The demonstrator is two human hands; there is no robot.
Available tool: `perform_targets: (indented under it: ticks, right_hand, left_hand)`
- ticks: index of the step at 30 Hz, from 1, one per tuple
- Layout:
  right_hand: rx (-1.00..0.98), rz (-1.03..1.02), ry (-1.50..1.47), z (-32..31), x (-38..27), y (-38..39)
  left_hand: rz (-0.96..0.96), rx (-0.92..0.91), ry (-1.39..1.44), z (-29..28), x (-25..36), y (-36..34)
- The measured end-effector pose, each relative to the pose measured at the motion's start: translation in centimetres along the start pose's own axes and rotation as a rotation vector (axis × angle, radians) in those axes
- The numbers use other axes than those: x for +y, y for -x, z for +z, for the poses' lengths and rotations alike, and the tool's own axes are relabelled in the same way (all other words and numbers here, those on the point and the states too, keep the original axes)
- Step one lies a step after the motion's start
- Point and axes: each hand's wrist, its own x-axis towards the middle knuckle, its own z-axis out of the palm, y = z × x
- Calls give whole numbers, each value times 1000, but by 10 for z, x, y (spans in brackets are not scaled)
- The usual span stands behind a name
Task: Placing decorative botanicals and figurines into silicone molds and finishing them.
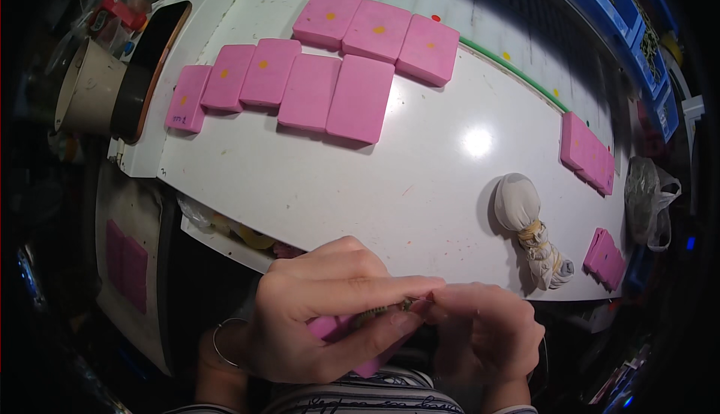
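At the lower middle, just off the table's front edge, my left hand [322,301] is closed on a pink block [330,327], largely hidden by the fingers, and on a small green piece [373,314] with fine teeth or leaves. My right hand [491,324], slightly blurred, is closed beside it, its fingertips meeting the left hand's at the green piece; what exactly they pinch is too small to make out. A cloth bundle [529,226] tied with tan bands lies on the white table [442,196], above and right of my right hand.
Pink blocks [356,99] lie in rows at the back, more at the right [585,151] and on a lower left board [127,264]. A phone [157,61], beige cup [86,84] and red tool [112,13] sit left. Blue bins [630,16] and a plastic bag [645,196] are right.
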Motion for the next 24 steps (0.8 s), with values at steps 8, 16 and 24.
perform_targets:
  ticks: [8, 16, 24]
  right_hand:
    - [-14, -210, -103, -4, 2, -18]
    - [17, -174, 45, -6, -3, -19]
    - [-1, -135, 58, -6, -4, -19]
  left_hand:
    - [7, 9, -50, -1, -1, -1]
    - [45, 23, -189, 2, -1, -3]
    - [79, 65, -305, 5, -1, -3]
